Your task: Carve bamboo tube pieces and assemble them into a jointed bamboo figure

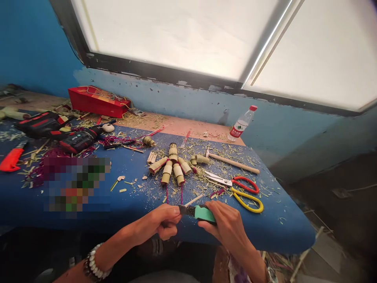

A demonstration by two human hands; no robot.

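My right hand (pixel 228 224) is closed around the turquoise handle of a knife (pixel 205 214), whose dark blade points left. Pinched at its fingertips, my left hand (pixel 163 222) has its thumb against the blade's tip. A thin pale bamboo strip (pixel 194 200) slants out from those fingertips behind the blade; its near end is hidden. Just beyond my hands lies a jointed figure of bamboo pieces (pixel 167 171), tied with dark red cord, two cord ends trailing toward me. To its right, scissors (pixel 247 195) with one red and one yellow handle loop lie spread apart.
A hammer (pixel 235 163) and a water bottle (pixel 242 124) are at the right. Leftward are a cordless drill (pixel 78 139), an orange-handled tool (pixel 13 158) and a red box (pixel 97 103). Shavings litter the blue table cover (pixel 126 204). A window is set in the wall behind.
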